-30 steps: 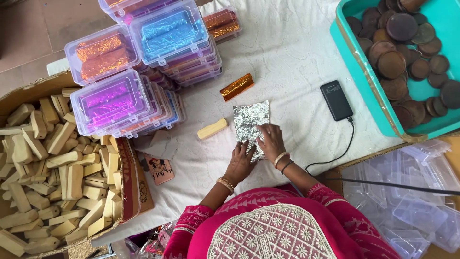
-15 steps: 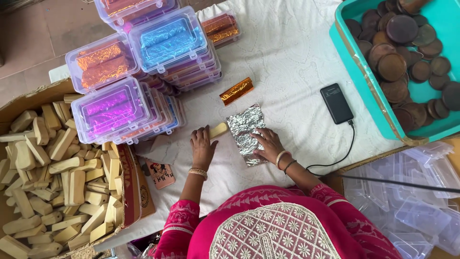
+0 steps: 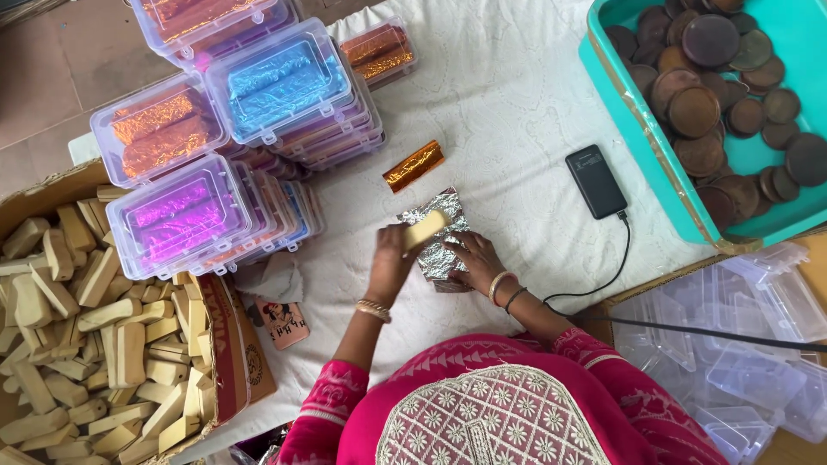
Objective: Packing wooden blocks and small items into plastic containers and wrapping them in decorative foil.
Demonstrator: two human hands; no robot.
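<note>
Far L: cardboard box (image 3: 233, 344), open top, full of pale wooden blocks (image 3: 86, 344) heaped loose. Just R of box on the white cloth (image 3: 517, 95): small printed card (image 3: 282, 322), flat.

Upper L to centre: stacks of clear plastic boxes (image 3: 185, 215) w/ snap lids, holding foil-wrapped bars – orange, purple, blue. Stacks touch each other; nearest one overlaps the cardboard box edge.

Centre: one bar wrapped in orange foil (image 3: 413, 166), lying alone on cloth, just above the silver sheet, not touching it.

Left hand (image 3: 389, 258): fingers curled, pinching one end of a bare wooden block (image 3: 425, 228); block tilted, its far end over the silver foil sheet (image 3: 435, 250). Can't tell if block touches foil or is just above it.

Silver foil sheet: crinkled, lying on cloth directly in front of the person, between the two hands.

Right hand (image 3: 475, 258): palm down on the R/near part of the foil, fingers slightly spread, pressing it flat. Bangles on both wrists; pink embroidered sleeves at bottom.

R of centre: black power bank (image 3: 595, 181) flat on cloth, black cable (image 3: 620, 267) running from it toward lower R.

Upper R: teal tray (image 3: 637, 120) holding brown round discs (image 3: 698, 112), piled.

Lower R: heap of empty clear plastic boxes (image 3: 749, 344).
</note>
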